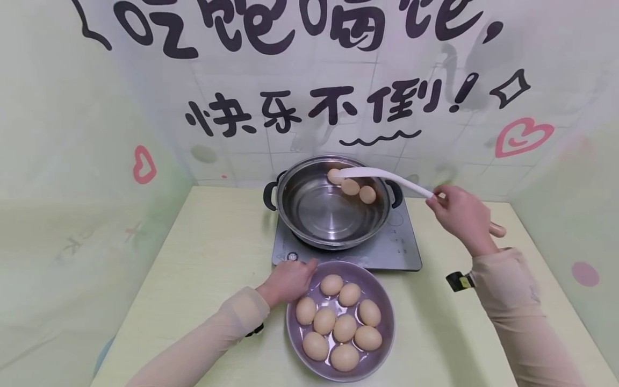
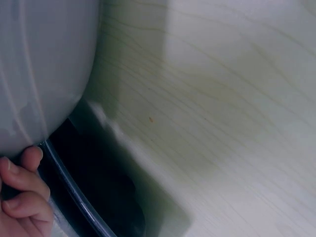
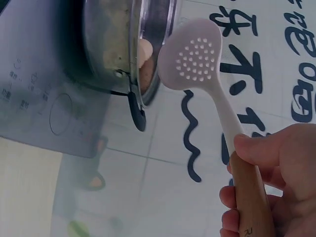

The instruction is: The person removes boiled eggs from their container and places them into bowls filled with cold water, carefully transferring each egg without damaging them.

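Note:
My right hand (image 1: 461, 217) grips a perforated skimmer (image 3: 237, 118), its pale head (image 3: 170, 64) above the far right rim of a steel pot (image 1: 307, 217). Three brown eggs (image 1: 350, 187) lie inside the pot by its far right wall. The skimmer's head is close to the farthest egg; whether it touches cannot be told. At the far left edge of a purple-grey bowl (image 1: 389, 322), my left hand (image 1: 290, 280) holds the rim, fingers (image 2: 29, 183) curled beneath. Several brown eggs (image 1: 345, 328) lie in the bowl, in front of the pot.
The pot stands on a flat grey induction cooker (image 1: 403, 255) on the light wooden table (image 1: 217, 252). Black handles (image 1: 270, 195) stick out at both sides of the pot. A printed wall covering (image 1: 290, 145) rises close behind it, with more covering at left and right.

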The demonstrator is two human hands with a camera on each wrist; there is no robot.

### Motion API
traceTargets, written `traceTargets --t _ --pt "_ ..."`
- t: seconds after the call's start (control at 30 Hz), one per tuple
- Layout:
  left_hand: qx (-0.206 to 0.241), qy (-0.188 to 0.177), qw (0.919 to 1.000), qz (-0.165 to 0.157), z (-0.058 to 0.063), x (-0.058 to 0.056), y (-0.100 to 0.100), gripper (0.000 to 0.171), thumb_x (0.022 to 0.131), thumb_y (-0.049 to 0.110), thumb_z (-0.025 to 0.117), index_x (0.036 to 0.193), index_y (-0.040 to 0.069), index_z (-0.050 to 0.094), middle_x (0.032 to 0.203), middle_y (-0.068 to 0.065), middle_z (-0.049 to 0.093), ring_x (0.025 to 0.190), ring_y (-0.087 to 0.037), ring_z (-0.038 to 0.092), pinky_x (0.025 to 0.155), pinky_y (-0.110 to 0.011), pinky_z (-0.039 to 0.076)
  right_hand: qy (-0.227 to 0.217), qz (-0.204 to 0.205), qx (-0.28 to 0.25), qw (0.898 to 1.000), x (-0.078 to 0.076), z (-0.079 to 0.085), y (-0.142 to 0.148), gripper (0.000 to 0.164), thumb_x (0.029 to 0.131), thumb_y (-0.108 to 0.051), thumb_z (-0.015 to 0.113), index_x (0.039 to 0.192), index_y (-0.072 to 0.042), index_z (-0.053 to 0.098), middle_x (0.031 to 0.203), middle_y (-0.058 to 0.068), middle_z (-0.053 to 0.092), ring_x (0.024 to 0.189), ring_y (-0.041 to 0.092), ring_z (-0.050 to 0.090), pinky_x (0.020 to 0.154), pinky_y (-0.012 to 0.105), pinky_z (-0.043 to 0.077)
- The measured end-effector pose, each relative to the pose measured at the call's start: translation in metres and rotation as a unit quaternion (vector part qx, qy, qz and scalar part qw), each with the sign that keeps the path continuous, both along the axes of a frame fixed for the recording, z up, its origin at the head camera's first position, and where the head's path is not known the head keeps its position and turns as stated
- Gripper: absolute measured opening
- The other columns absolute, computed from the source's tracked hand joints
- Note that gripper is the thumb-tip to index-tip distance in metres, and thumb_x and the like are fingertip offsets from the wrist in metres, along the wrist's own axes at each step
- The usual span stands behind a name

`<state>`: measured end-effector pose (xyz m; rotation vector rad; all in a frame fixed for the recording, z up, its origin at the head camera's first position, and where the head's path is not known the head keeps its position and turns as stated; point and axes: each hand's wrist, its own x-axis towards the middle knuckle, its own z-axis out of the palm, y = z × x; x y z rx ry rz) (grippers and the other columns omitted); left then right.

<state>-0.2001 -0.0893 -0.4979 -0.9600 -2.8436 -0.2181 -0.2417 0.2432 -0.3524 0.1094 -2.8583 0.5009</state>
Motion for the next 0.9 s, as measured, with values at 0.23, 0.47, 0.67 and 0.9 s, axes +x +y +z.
traceTargets --t 0.23,0.47,0.67,0.9 --pt "0.002 0.004 1.0000 -0.001 -0.001 0.001 0.001 0.013 0.093 0.023 0.046 0.087 0.012 0.049 0.056 -0.004 0.056 0.051 -0.023 0.057 0.041 -0.033 0.039 0.002 -0.011 0.011 1.000 -0.011 -0.012 -0.011 0.022 0.088 -0.025 0.057 0.099 -0.006 0.059 0.081 0.013 0.064 0.063 0.028 0.055 0.043 0.036 0.032" --pt "0.004 0.005 1.0000 -0.002 -0.001 0.001 0.002 0.013 0.092 0.023 0.047 0.087 0.011 0.049 0.055 -0.003 0.056 0.050 -0.023 0.057 0.041 -0.032 0.040 -0.008 -0.020 0.004 1.000 -0.014 -0.020 -0.013 0.019 0.088 -0.025 0.056 0.095 -0.008 0.058 0.076 0.009 0.061 0.061 0.027 0.053 0.044 0.037 0.031" --pt "0.004 0.011 0.9999 0.000 -0.002 0.001 0.001 0.013 0.093 0.023 0.046 0.087 0.011 0.049 0.055 -0.004 0.056 0.051 -0.023 0.058 0.041 -0.033 0.040 -0.028 -0.013 0.005 1.000 -0.010 -0.021 -0.013 0.018 0.088 -0.025 0.055 0.093 -0.009 0.059 0.070 0.006 0.060 0.057 0.025 0.051 0.043 0.037 0.030" --pt "0.001 0.010 0.9999 0.000 -0.003 -0.001 0.001 0.013 0.093 0.023 0.046 0.086 0.012 0.048 0.055 -0.004 0.056 0.051 -0.023 0.058 0.041 -0.033 0.039 -0.072 -0.001 0.025 0.997 -0.003 -0.019 -0.013 0.022 0.088 -0.029 0.051 0.096 -0.011 0.061 0.068 0.003 0.059 0.061 0.025 0.052 0.043 0.038 0.031"
